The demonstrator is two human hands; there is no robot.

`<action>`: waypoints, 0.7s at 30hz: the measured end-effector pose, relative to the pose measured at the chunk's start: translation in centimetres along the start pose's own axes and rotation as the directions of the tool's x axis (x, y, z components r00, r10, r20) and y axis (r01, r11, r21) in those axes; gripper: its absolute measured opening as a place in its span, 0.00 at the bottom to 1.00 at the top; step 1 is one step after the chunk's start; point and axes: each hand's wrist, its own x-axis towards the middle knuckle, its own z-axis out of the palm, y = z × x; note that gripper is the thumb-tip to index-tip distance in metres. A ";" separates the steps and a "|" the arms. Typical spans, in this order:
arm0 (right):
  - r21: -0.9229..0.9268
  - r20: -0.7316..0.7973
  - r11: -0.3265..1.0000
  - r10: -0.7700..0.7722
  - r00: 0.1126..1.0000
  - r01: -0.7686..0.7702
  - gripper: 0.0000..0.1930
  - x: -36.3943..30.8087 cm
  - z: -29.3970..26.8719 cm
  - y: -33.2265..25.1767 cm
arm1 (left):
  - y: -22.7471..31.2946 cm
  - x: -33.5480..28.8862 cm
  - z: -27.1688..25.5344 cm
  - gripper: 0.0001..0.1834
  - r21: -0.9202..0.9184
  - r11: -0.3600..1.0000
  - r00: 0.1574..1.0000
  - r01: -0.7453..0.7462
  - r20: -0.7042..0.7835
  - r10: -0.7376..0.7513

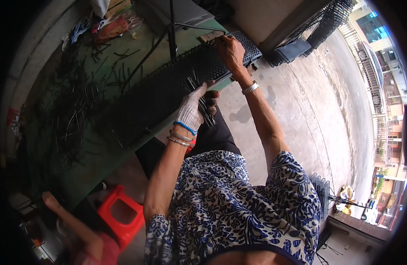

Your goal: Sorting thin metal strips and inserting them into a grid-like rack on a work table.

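Note:
A long black perforated panel (161, 77) lies across the green table (86, 181) in front of me. My left hand (191, 108), in a white fingerless-looking glove with a blue cuff, is closed around a bundle of thin dark strips (209, 118) at the panel's near edge. At the panel's far right end, my bare right hand (232, 54) is closed, its fingertips pinched at the perforated surface beside a small brown brush-like piece (211, 36). What the right fingertips grip is too small to make out.
Many loose dark strips (75, 110) are scattered over the table's left part. A black metal rod frame (172, 42) rises behind the panel. Plastic bags (115, 28) lie at the far left. A red stool (139, 210) stands lower left, near another person's hand (50, 200).

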 end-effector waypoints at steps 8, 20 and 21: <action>0.214 0.645 0.890 0.180 0.742 -0.402 0.25 -1.8 -7.5 -6.1 | -0.1 0.1 -0.3 0.15 0.026 0.999 0.999 -0.035 0.019 0.035; 0.357 0.708 0.838 0.047 0.705 -0.413 0.14 -3.8 -9.2 -7.4 | 0.3 -0.8 0.7 0.12 0.237 0.971 0.999 -0.016 0.042 0.006; 0.358 0.706 0.837 0.046 0.706 -0.413 0.14 -3.6 -9.0 -7.0 | 0.3 -0.7 0.6 0.12 0.248 0.969 0.998 -0.018 0.066 0.002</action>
